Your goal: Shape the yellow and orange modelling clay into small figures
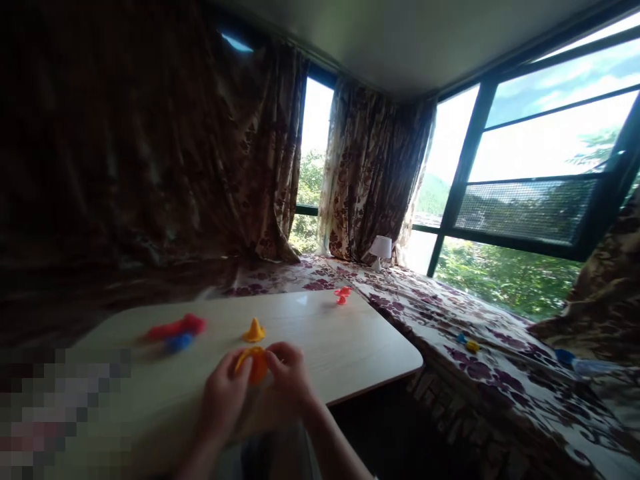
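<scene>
Between my left hand (227,383) and my right hand (290,370) is an orange round toy piece (259,366) with a thin raised rim or loop. The fingers of both hands pinch it from either side, just above the near part of the table. Blur keeps its exact kind from showing. Just beyond my hands, a yellow pointed, hat-like toy piece (255,331) stands upright on the tabletop. Off to the left lie a red elongated toy piece (175,327) and a blue one (179,343), close together and blurred.
A small red-pink toy (343,295) stands near the far right edge of the pale table (310,333). The bed-like ledge (440,313) with floral cloth holds a white lamp (381,248) and small blue and yellow pieces (472,346). Pixelation covers the lower left.
</scene>
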